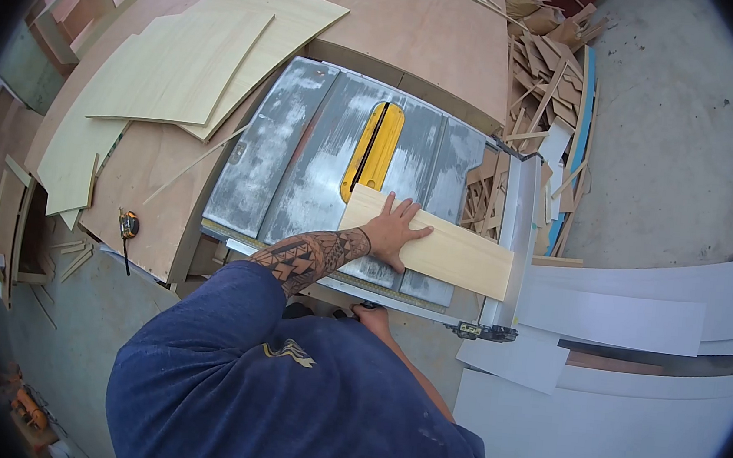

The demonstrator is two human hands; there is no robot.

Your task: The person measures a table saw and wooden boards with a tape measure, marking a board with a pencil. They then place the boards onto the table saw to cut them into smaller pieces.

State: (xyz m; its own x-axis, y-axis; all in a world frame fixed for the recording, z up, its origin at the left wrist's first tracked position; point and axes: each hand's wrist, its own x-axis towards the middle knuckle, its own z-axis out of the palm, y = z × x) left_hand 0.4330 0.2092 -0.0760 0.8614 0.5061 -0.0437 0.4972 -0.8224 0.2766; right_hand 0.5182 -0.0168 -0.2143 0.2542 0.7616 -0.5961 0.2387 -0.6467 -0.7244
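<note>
My left hand (395, 233) lies with fingers spread on a pale wooden board (460, 256). The board rests on the grey table saw top (311, 163), its right end by the metal fence (520, 242). Its left end is beside the lower end of the yellow insert (376, 153), which has a dark slot. Below the saw's front edge, my right hand (371, 317) is at a dark part under the front rail; its fingers are partly hidden, and what they hold cannot be made out.
Thin plywood sheets (180, 64) lie on the wooden bench at the left, with a tape measure (129, 225) near its edge. Offcuts (545, 79) are heaped behind the fence at the right. White panels (602, 424) lie at the lower right.
</note>
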